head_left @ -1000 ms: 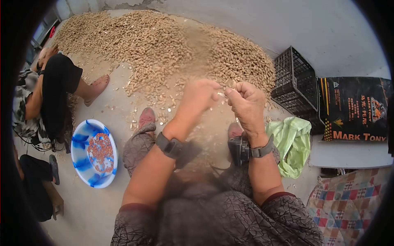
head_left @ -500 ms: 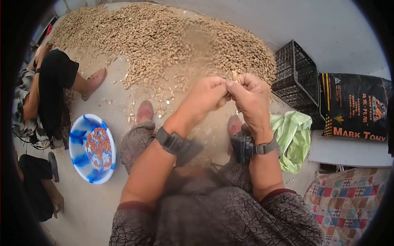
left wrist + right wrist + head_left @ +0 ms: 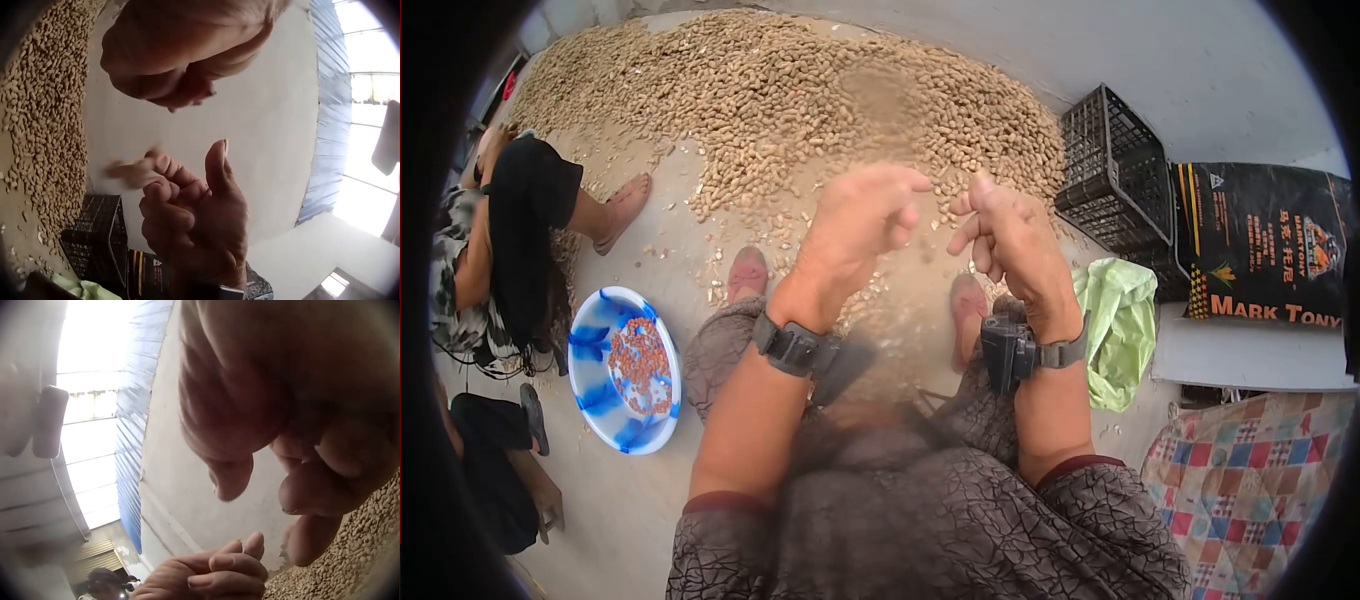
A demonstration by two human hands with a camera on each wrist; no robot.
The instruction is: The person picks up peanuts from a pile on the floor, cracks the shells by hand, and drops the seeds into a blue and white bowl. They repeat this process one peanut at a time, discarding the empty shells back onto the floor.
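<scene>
While the left hand (image 3: 845,235) is apart from the right hand (image 3: 1022,240) in the centre of the head view, its fingers are bent and I cannot tell if they hold something; the right hand is loosely spread, its thumb away from the fingers. Beyond them, peanuts in shells (image 3: 780,90) cover the floor across the upper frame. At left, a blue and white basin (image 3: 588,345) contains reddish kernels (image 3: 638,355). At right are a green bag (image 3: 1120,340), a black crate (image 3: 1090,190) and a printed black sack (image 3: 1265,250).
</scene>
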